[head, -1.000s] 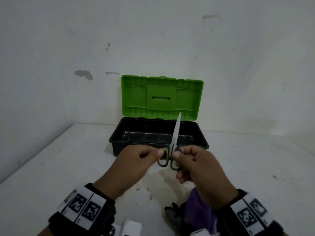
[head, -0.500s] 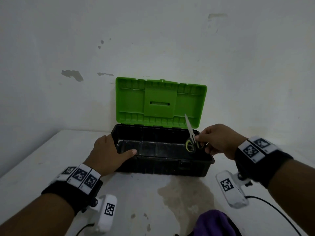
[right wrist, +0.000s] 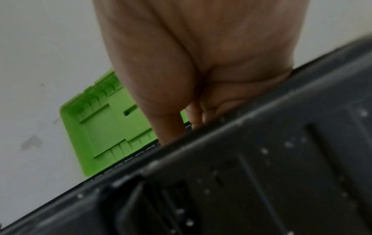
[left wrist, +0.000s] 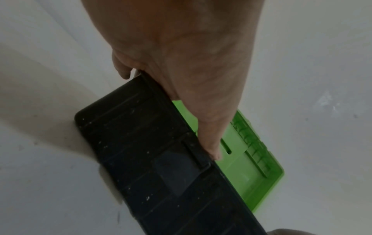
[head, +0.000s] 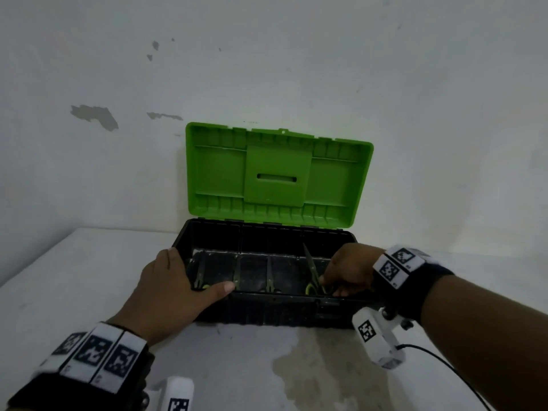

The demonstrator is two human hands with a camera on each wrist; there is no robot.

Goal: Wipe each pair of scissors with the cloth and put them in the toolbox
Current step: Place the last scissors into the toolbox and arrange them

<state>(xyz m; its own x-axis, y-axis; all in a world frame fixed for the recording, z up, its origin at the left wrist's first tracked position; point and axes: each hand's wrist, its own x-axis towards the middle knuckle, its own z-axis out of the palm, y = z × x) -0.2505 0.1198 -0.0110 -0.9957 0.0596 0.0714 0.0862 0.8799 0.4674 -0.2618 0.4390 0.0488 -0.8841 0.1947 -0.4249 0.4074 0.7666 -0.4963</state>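
White wall [head: 296,69] with chipped paint stands behind a pale table [head: 74,292], which carries a black toolbox [head: 267,310] whose green lid [head: 278,176] is raised upright. Inside the box, the right hand [head: 350,271] reaches over the front rim at the right end, its fingers curled on the yellow-green handles of a pair of scissors [head: 311,268], blade tilted up toward the back wall. The left hand [head: 169,295] rests on the front left corner of the box, thumb straight along the rim, fingers over the side. Two more scissors [head: 269,277] lie on the box floor, further left. A brownish stain [head: 311,372] marks the table in front.
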